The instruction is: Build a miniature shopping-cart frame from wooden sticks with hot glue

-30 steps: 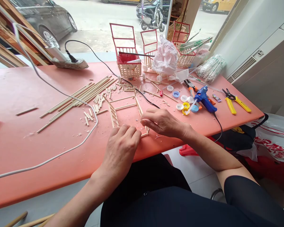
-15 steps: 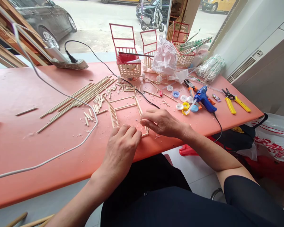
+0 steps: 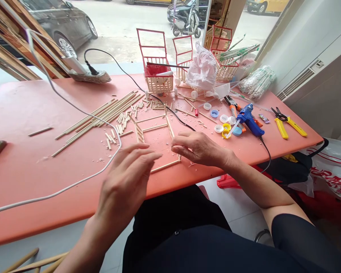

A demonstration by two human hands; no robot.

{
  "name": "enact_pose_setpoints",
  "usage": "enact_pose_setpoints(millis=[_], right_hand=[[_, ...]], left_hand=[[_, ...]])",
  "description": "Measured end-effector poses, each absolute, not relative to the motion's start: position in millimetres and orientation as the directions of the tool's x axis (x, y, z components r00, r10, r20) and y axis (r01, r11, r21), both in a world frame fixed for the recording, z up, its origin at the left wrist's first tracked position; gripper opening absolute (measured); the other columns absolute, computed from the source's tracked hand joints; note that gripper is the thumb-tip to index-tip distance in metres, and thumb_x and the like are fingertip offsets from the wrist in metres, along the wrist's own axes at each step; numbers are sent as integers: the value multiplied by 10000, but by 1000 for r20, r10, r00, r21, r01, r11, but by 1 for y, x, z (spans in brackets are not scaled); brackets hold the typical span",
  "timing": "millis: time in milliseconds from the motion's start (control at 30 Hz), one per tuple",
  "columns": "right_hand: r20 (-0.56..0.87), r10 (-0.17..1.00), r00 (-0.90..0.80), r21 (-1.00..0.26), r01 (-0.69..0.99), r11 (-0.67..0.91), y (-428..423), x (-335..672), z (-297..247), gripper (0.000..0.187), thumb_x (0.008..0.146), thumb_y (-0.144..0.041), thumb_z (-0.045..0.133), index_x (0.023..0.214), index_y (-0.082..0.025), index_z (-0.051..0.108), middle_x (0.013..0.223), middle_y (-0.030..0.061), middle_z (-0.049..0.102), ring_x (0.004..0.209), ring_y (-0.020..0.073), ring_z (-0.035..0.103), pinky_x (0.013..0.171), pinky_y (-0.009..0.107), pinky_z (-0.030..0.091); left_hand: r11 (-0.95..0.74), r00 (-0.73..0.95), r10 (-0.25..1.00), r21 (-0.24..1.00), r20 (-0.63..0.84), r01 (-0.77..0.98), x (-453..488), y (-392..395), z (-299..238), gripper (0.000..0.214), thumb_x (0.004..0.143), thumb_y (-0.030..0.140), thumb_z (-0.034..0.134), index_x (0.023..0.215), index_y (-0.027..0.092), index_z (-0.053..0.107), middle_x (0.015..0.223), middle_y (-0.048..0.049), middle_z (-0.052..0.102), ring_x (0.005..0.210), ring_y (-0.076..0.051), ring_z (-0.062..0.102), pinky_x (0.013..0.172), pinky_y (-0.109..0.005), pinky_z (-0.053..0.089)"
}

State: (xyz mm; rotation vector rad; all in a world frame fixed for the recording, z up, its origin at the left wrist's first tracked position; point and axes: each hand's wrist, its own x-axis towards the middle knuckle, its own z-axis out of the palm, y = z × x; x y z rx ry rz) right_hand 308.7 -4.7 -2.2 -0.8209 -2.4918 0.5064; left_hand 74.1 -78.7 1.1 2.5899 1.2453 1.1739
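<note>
A small frame of pale wooden sticks (image 3: 155,128) stands on the pink tabletop, with slatted side panels and thin crossbars. My right hand (image 3: 201,149) is at its right side panel, thumb and fingers closed together on it; the fingertips hide part of that panel. Over the near left corner is my left hand (image 3: 127,174), raised with its fingers stretched out and nothing in them. It covers the lower end of the left panel. One near crossbar (image 3: 166,166) shows between the two hands.
Long sticks (image 3: 102,117) and short cut pieces lie left of the frame, crossed by a white cable (image 3: 82,181). To the right are bottle caps (image 3: 214,113), a blue glue gun (image 3: 249,120) and yellow-handled pliers (image 3: 290,125). Red-and-wood model carts (image 3: 159,81) stand behind.
My left hand has lifted off the frame's near left corner and moved left, its fingers straightening. The near crossbar has come into sight. My right hand stays at the right panel.
</note>
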Motion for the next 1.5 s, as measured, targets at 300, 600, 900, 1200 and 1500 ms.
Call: enact_pose_setpoints(millis=[300, 600, 900, 1200, 1500], right_hand=[[311, 605, -733, -405, 474, 782, -9, 312, -8, 421, 1045, -552, 494, 1069, -177, 684, 959, 69, 739, 748, 159, 597, 684, 279, 356], [477, 602, -640, -315, 515, 797, -17, 320, -5, 348, 1004, -495, 610, 1163, -201, 708, 943, 63, 671, 835, 184, 612, 748, 304, 474], [666, 592, -455, -277, 586, 761, -76, 297, -12, 204, 999, -201, 643, 1161, -268, 747, 996, 52, 711, 820, 146, 642, 703, 277, 538], [573, 793, -207, -505, 672, 541, -58, 303, -19, 360, 960, -456, 692, 1153, -153, 704, 987, 94, 727, 800, 191, 665, 801, 352, 584], [487, 842, -232, -490, 726, 483, -49, 290, -34, 598, 998, -613, 525, 1338, -140, 659, 1294, 196, 718, 1208, 329, 666, 1043, 501, 528]], left_hand=[[-159, 27, 981, 720, 192, 676, 25, -105, -27, 286, 923, 352, 662, 1197, 272, 655, 1065, -12, 710, 904, -196, 648, 883, -339, 525], [-208, 41, 969, 716, 243, 667, 48, -102, -38, 94, 929, 340, 670, 952, 249, 669, 869, 0, 735, 832, -195, 699, 821, -317, 544], [-247, 32, 956, 740, 292, 625, 50, -101, -40, 85, 920, 326, 670, 897, 245, 681, 804, 3, 739, 790, -201, 708, 773, -316, 543], [-259, 26, 952, 762, 304, 593, 53, -98, -37, 97, 908, 322, 656, 873, 235, 681, 804, 0, 722, 777, -199, 692, 767, -322, 521], [-260, 3, 946, 752, 325, 606, 56, -94, -45, 124, 909, 334, 671, 848, 227, 687, 808, -3, 725, 779, -203, 697, 752, -310, 489]])
